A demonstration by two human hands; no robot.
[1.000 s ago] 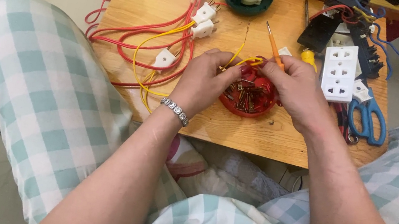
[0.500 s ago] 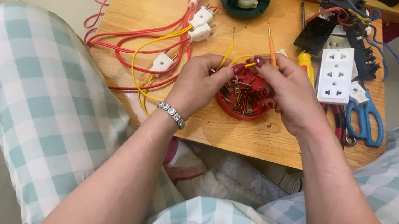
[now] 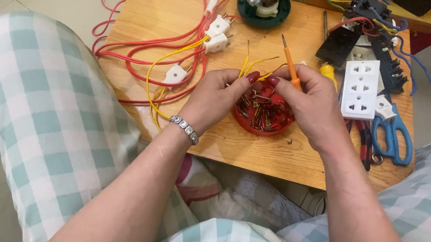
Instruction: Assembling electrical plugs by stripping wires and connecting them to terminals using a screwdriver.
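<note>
Yellow insulated wire (image 3: 256, 67), thin and bare at the tips, was pinched between the fingertips of the left hand (image 3: 218, 97) and the right hand (image 3: 309, 108), just above a small red dish (image 3: 262, 116). From the head view, both hands were closed: the left gripped the wire ends, while the right also held an orange-handled screwdriver (image 3: 291, 65) that stuck up past the knuckles. Such wire looked light and springy, likely to bend where pressed and to slip if taken by the bare copper; the insulation close to the tips seemed the better place to hold. The dish held many small metal screws and fittings, too tangled to count.

On the wooden surface (image 3: 146, 9), left of the left hand, lay one bundle of red wires (image 3: 140, 48) with three white plugs (image 3: 218, 26) visible. Right of the right hand stood one white socket strip (image 3: 360, 87), and beyond it one pair of blue-handled scissors (image 3: 395, 135). Beyond both hands sat one green round base (image 3: 268, 8) with a motor part.
</note>
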